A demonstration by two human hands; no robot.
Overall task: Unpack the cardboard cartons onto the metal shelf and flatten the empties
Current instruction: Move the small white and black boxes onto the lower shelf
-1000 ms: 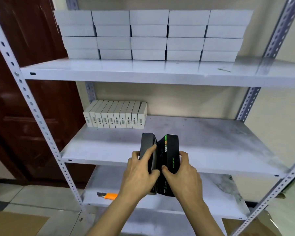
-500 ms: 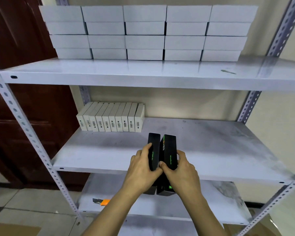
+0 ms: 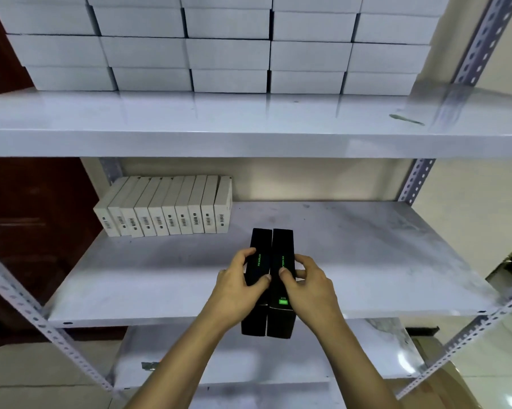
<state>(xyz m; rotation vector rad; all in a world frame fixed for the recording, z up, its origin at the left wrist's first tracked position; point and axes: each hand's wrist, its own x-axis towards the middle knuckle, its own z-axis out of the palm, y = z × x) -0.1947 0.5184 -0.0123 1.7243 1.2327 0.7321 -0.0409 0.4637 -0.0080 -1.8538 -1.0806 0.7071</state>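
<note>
The left hand [image 3: 237, 290] is clamped on the left black box [image 3: 259, 261], fingers curled round its outer side and thumb across its top; the right hand [image 3: 310, 290] grips the right black box [image 3: 282, 246] in the mirror of that hold. The two boxes are pressed flank to flank between the palms, probably so they travel as one block and can be set down square together. Their long sides point toward the back of the middle shelf [image 3: 381, 261]. Each box runs forward from under its thumb, the far ends over the shelf surface and the near ends out past its front edge, below the wrists. Whether they touch the shelf or are held just above it cannot be told. At the back left corner of that shelf a row of white boxes [image 3: 166, 211] stands on edge, well apart from the pair, which suggests the black ones will start a new row. Flat white boxes [image 3: 228, 48] are stacked along the back edge of the upper shelf [image 3: 248, 128].
</note>
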